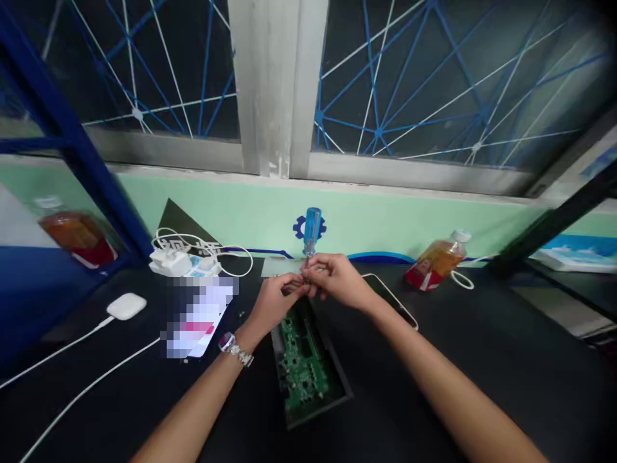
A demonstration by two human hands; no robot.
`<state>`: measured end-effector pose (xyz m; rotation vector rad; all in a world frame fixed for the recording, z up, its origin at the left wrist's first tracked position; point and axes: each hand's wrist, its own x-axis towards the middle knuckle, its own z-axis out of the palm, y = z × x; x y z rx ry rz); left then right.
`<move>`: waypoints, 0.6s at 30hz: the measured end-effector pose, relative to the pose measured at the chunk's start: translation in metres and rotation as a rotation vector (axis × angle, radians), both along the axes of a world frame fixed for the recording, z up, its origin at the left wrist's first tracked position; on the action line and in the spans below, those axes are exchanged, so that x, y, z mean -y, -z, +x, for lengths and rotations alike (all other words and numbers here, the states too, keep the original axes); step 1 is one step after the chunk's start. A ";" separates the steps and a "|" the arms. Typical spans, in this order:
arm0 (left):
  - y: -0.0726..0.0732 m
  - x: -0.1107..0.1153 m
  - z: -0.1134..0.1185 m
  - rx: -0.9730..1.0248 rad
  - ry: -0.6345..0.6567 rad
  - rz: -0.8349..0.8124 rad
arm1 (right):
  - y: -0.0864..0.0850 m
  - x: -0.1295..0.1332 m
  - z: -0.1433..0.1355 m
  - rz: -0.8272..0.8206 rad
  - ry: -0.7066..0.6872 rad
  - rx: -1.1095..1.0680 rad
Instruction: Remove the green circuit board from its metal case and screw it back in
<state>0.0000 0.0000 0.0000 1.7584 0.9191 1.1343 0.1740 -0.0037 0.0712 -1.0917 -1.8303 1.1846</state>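
A screwdriver [312, 230] with a clear blue handle stands upright, handle up, above the far end of a black case. My right hand [332, 278] is closed around its metal shaft just below the handle. Beside it, my left hand [278, 297] is closed in a pinch by the lower shaft, its fingertips touching those of my right hand. Whatever is between the left fingers is hidden, as is the screwdriver's tip. Under both hands lies the open black case [343, 379], with a green circuit board [303, 366] inside.
On the left are a lit phone [212, 321], a white charging case [126, 307] on a cable, and a power strip with plugs [178, 263]. A dark phone [393, 302] lies right of my hands, near a drink bottle [436, 262]. Behind stands a green wall [231, 215].
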 end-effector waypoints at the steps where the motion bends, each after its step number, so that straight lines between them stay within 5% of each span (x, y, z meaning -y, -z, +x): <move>1: 0.001 -0.001 0.001 -0.001 -0.012 0.020 | 0.000 0.001 0.000 0.010 -0.023 0.011; 6: 0.009 -0.002 0.009 0.070 -0.001 0.013 | 0.000 0.004 -0.004 0.127 -0.032 0.121; 10: 0.008 0.001 0.013 0.110 0.040 -0.058 | 0.003 0.000 -0.004 0.317 0.130 0.214; 18: -0.001 0.008 -0.001 0.031 0.023 -0.010 | 0.004 -0.003 0.007 0.176 0.084 0.100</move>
